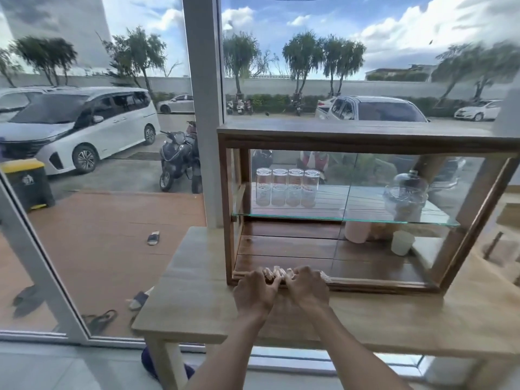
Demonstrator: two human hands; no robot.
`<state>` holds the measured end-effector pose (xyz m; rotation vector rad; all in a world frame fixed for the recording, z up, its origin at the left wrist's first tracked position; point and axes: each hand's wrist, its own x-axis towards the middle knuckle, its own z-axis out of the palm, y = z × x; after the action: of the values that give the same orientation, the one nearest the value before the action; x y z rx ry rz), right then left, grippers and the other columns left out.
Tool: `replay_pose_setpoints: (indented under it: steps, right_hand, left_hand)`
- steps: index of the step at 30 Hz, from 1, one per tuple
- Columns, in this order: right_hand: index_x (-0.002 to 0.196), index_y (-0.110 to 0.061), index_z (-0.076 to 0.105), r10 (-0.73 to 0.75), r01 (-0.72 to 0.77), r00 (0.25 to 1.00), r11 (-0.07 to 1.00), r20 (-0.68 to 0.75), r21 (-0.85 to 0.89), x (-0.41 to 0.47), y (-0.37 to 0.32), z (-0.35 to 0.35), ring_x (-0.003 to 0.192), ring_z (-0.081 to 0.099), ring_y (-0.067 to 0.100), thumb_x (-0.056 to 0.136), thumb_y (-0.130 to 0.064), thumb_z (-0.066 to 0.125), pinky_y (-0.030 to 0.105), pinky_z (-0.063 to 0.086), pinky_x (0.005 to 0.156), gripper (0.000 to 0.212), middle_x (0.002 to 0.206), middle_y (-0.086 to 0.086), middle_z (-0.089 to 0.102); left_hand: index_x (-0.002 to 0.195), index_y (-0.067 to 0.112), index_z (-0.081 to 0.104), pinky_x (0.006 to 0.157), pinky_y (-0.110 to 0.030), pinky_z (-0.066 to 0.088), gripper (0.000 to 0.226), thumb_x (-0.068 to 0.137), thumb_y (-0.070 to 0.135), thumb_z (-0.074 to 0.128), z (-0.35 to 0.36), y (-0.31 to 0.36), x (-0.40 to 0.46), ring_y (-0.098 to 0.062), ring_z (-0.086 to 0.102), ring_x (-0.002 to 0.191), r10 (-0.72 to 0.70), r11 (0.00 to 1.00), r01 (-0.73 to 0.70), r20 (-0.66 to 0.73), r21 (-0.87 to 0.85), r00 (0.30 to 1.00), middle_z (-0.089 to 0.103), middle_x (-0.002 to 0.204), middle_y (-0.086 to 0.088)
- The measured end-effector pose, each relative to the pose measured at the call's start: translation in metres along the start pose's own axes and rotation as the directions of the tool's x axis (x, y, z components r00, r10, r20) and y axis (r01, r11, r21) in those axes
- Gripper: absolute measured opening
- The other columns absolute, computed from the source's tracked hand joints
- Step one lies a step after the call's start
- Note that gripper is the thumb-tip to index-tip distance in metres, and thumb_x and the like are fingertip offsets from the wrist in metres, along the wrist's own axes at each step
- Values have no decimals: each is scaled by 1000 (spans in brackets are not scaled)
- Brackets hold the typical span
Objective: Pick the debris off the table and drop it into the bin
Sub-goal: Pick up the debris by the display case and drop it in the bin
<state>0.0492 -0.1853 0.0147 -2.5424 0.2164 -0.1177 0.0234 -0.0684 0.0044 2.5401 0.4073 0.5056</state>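
My left hand (254,295) and my right hand (308,291) lie side by side on the light wooden table (191,280). Both sets of fingers are curled down against the lower front edge of a wood-framed glass cabinet (360,137). The fingertips are mirrored in the glass. I see no debris on the table, and what lies under the curled fingers is hidden. A black bin with a yellow lid (26,184) stands outside, behind the window at the far left.
The cabinet fills the table's back right; inside it are several upturned glasses (287,191), a lidded glass jar (405,195) and a white cup (402,242). A white window post (202,108) rises behind the table's left end. Sandals lie on the deck outside.
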Motion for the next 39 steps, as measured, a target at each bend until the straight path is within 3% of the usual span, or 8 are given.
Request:
replay_pose_setpoints:
  steps: [3,9,13,20,26,34,39]
  right_hand:
    - [107,-20,70,0,-1,1000,998,-15,-57,3,-2,5,109,66,30,84,-63,56,38,53,88,51,112,11,70]
    - [109,-19,69,-16,12,999,993,-36,-118,3,-8,10,111,65,32,84,-59,60,37,51,87,48,115,11,69]
    - [104,-21,72,-10,2,998,994,-68,-106,3,-9,12,108,67,31,84,-56,64,35,52,84,42,111,9,71]
    - [102,-24,75,5,-13,993,998,-118,-66,3,-10,16,105,68,30,84,-52,66,36,54,83,35,108,8,73]
    - [102,-30,77,36,-37,993,999,-112,-6,-1,-9,15,108,66,31,85,-46,66,37,54,86,25,111,8,72]
    - [95,-30,80,82,-66,995,961,-49,268,-1,-20,9,101,70,31,80,-57,70,34,52,82,32,99,8,77]
    - [93,-25,81,77,-78,997,911,17,405,2,-21,6,93,73,25,80,-47,75,31,56,82,26,87,8,78]
  left_hand:
    - [83,23,67,66,-30,53,41,76,63,65,2,-2,4,-18,69,84,-10,999,10,9,-33,1000,73,82,1]
    - [83,25,67,67,-28,51,40,74,64,65,-3,-7,10,-15,69,85,-5,999,6,5,-41,1000,73,82,5]
    - [76,24,63,66,-29,51,40,73,64,67,-1,-6,14,-16,69,81,7,999,-6,16,-36,1000,72,79,4]
    - [90,20,68,68,-33,52,27,86,46,60,4,-4,14,-23,70,88,63,998,-63,2,-2,998,74,87,-3]
    - [85,20,69,64,-32,53,23,88,40,58,4,-10,11,-22,70,81,80,997,-81,-19,-21,997,73,81,-2]
    - [90,24,71,65,-33,54,20,89,38,57,-11,-21,11,-23,70,80,87,996,-89,-67,-29,994,74,84,-2]
    - [95,23,71,65,-34,56,17,90,34,60,-28,-30,8,-21,70,77,95,993,-102,-106,-57,990,75,85,-1]
